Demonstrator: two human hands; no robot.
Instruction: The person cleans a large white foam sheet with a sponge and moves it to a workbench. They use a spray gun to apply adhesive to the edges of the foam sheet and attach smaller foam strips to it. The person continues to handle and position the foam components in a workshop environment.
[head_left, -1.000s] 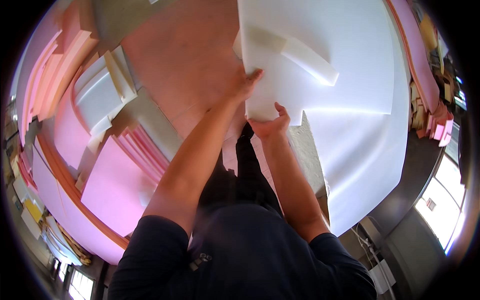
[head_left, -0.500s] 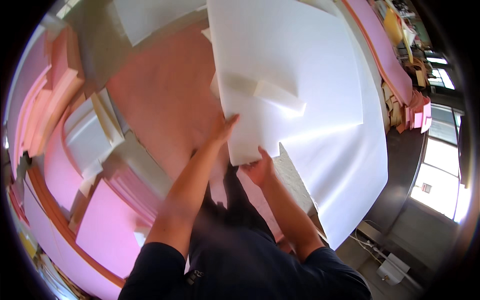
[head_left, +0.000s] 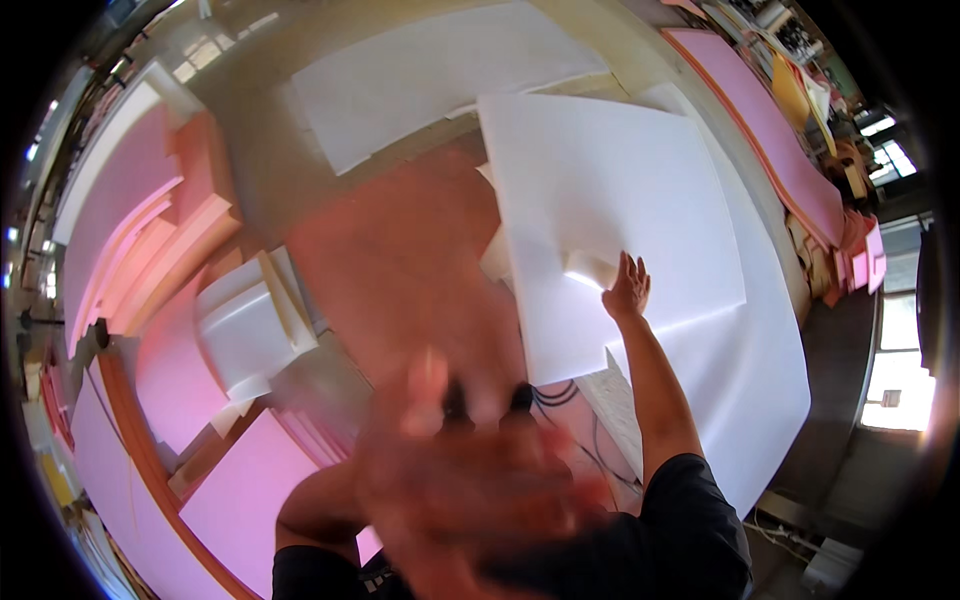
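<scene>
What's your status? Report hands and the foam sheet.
Right hand flat on white foam sheet, beside small foam block. Left hand raised near camera, blurred, blocking the view below.

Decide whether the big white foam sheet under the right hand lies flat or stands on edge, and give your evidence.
Flat. The white foam sheet lies spread on top of other white sheets, its broad face up, and the right hand rests palm-down near its lower edge.

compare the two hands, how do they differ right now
The right hand is sharp and far out at arm's length, fingers spread, resting on the big white foam sheet beside a small white foam block. The left hand is a blurred shape close to the camera, touching nothing I can make out; its grip cannot be told. Both are bare, and both arms wear dark short sleeves.
</scene>
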